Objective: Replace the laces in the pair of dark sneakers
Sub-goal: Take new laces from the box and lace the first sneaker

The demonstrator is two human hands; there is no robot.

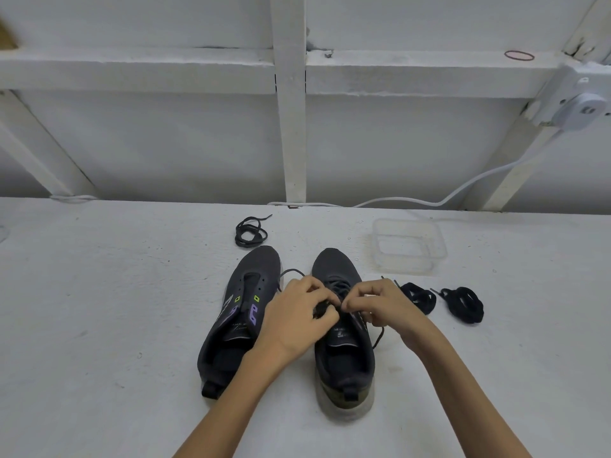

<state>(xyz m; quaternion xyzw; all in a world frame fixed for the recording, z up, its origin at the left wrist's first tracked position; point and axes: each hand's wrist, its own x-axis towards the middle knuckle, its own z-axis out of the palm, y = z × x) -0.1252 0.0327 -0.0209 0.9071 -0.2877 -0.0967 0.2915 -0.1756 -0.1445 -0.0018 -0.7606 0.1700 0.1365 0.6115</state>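
Note:
Two dark sneakers stand side by side on the white table, toes pointing away from me. The left sneaker point(231, 319) has bare eyelets and no lace. The right sneaker point(340, 325) still carries a dark lace point(334, 285) across its upper eyelets. My left hand point(297, 319) and my right hand point(380, 309) meet over its tongue, both with fingers curled and pinching the lace. One loose end loops out to the left, another trails to the right beside the shoe.
A coiled dark lace point(249, 231) lies beyond the left sneaker. Two bundled black laces point(418, 295) point(463, 304) lie right of the shoes. A clear plastic container point(408, 246) sits at the back right. A white cable point(463, 190) runs along the wall.

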